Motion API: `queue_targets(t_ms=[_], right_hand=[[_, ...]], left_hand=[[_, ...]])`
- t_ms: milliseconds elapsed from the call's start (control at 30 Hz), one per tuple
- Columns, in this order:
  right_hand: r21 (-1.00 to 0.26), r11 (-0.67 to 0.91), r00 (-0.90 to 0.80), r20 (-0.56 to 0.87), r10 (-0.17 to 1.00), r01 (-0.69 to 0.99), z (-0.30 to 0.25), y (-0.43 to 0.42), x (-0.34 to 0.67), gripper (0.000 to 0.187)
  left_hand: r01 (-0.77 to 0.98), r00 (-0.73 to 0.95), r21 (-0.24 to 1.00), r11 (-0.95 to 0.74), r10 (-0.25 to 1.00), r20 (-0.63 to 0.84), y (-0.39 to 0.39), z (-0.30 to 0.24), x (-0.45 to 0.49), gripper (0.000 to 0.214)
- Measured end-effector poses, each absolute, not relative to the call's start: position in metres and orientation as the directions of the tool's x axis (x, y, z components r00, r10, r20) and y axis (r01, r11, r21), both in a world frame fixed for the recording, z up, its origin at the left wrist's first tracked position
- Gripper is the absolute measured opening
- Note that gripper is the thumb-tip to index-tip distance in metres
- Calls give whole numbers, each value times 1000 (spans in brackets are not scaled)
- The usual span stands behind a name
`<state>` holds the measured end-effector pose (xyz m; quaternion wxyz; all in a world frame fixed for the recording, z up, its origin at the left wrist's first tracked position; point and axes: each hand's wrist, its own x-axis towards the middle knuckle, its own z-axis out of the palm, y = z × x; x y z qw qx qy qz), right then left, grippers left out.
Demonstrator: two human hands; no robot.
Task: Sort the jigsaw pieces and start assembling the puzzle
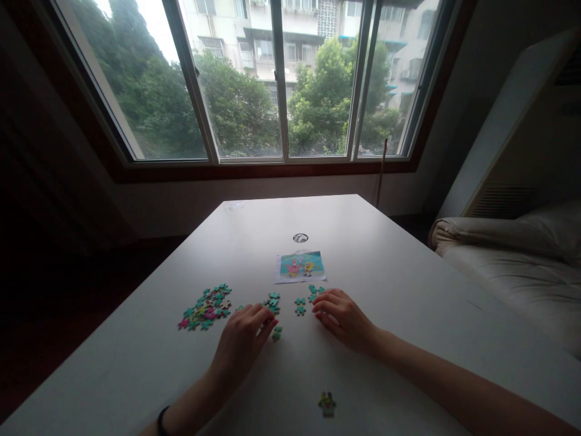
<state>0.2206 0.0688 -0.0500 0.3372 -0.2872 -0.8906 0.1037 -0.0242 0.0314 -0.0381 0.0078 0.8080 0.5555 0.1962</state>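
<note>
My left hand (242, 339) rests palm down on the white table (385, 290), fingers stretched toward a few teal puzzle pieces (273, 301); one piece (276, 333) lies at its fingertips. My right hand (342, 318) lies flat with fingers curled slightly, fingertips beside loose teal pieces (300, 306) and touching those at the hand's far side (315, 290). A pile of teal and pink pieces (206, 307) sits to the left. The small reference picture (300, 266) lies beyond the hands. A lone green piece (327, 404) lies near me.
A small round dark mark or object (300, 238) sits on the table past the picture. A cushioned sofa (512, 254) stands to the right. A wide window (272, 79) faces trees and buildings. The floor to the left is dark.
</note>
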Motion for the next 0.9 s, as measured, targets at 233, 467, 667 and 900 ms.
queue_targets(t_ms=[233,467,667,900], right_hand=[[-364,822,-606,555,570,438,-53,70,220,12],[-386,813,-591,558,582,437,-52,69,220,12],[-574,643,-358,538,763,507,-56,75,223,16],[-641,627,-392,490,778,442,-61,83,224,36]], left_hand=[[801,500,286,-526,850,164,39,-30,-34,31],[819,499,269,-506,861,99,34,-26,-28,18],[767,550,242,-595,803,230,31,-35,-26,17],[638,656,244,-730,682,323,21,-39,-17,21]])
